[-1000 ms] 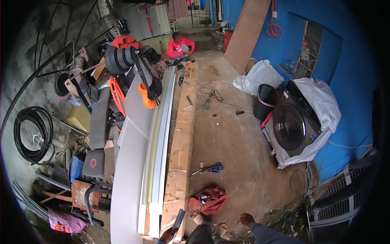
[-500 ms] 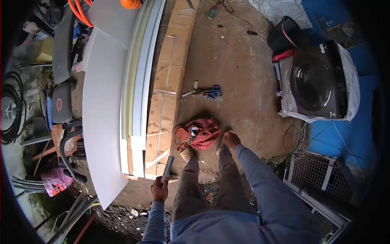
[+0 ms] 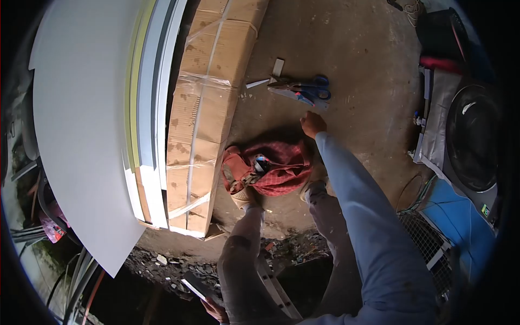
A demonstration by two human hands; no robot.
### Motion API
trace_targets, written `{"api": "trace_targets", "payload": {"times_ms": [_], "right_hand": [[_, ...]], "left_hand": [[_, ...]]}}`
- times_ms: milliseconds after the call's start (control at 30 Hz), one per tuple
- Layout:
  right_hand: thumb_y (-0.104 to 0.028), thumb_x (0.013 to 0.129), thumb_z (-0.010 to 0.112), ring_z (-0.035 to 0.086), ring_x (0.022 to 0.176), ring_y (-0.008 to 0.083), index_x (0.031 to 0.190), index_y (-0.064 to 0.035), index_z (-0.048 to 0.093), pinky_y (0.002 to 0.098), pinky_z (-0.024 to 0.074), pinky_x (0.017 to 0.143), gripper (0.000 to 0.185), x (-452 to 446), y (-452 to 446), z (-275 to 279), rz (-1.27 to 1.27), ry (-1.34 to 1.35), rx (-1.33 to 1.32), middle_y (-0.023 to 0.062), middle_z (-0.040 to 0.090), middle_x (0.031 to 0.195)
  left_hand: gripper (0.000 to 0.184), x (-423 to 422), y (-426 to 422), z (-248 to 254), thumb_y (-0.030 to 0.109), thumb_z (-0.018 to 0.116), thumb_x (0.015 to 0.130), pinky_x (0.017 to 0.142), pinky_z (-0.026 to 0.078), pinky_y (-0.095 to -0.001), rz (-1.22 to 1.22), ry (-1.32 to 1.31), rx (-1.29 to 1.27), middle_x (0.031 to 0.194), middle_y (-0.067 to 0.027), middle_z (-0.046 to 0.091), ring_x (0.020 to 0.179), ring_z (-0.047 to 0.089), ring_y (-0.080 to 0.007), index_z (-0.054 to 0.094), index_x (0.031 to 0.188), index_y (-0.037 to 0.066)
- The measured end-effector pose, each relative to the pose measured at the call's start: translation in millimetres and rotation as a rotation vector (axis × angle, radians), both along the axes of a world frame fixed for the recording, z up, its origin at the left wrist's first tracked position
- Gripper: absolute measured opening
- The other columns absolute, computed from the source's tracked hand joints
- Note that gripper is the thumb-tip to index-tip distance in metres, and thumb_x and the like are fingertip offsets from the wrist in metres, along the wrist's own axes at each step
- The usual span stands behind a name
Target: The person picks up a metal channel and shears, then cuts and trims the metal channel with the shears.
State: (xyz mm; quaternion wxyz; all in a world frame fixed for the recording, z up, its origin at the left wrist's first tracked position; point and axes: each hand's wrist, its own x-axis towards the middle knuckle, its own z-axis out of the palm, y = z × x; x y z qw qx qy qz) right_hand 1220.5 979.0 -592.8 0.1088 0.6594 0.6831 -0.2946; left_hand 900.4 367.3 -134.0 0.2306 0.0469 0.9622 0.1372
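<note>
My left hand (image 3: pixel 216 311), low in the head view and partly hidden by my leg, grips a flat grey strip with a white edge (image 3: pixel 196 288). With fingers curled and no object showing in them, my right hand (image 3: pixel 313 125) is over the floor beyond the red cloth. Just past it lie blue-handled scissors (image 3: pixel 319 88) with other small tools, apart from the hand. Two small pale offcuts, including an upright one (image 3: pixel 278 67), lie beside them. The bunched red checked cloth (image 3: pixel 281 168) rests by my feet, a small dark item on it.
A long brown cardboard box (image 3: pixel 203 119) and stacked white and grey panels (image 3: pixel 86 124) run along the left. Broken rubble (image 3: pixel 179 273) and a dark gap lie below the floor edge. A washing machine (image 3: pixel 474 141) stands at right, near a wire mesh (image 3: pixel 425 238).
My right hand has reached forward toward the scissors. My left hand has dropped lower beside my leg, still gripping the grey strip. The view has shifted closer to the floor.
</note>
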Motion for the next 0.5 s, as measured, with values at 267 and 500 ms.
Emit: {"api": "trace_targets", "payload": {"times_ms": [267,500], "right_hand": [[-0.021,0.1,0.062,0.071,0.111,0.0388,0.117,-0.0072,0.07,0.055,0.0606,0.088,0.024,-5,44,-84,0.09,-0.252,0.3,0.0163,0.072,0.119],[-0.015,0.096,0.064,0.073,0.096,0.0433,0.104,-0.0037,0.068,0.0567,0.0579,0.084,0.015,17,60,-45,0.296,0.086,0.351,0.0212,0.075,0.099]], "left_hand": [[0.077,28,26,-12,0.062,0.05,0.111,0.101,0.047,-0.0444,0.06,-0.103,-0.197,0.126,-0.0254,0.067,0.114,0.062,-0.0332,0.058,0.146,-0.006],[0.073,32,42,2,0.061,0.05,0.111,0.091,0.049,-0.0443,0.017,-0.123,-0.17,0.112,-0.0215,0.069,0.102,0.061,-0.0303,0.062,0.138,-0.006]]}}
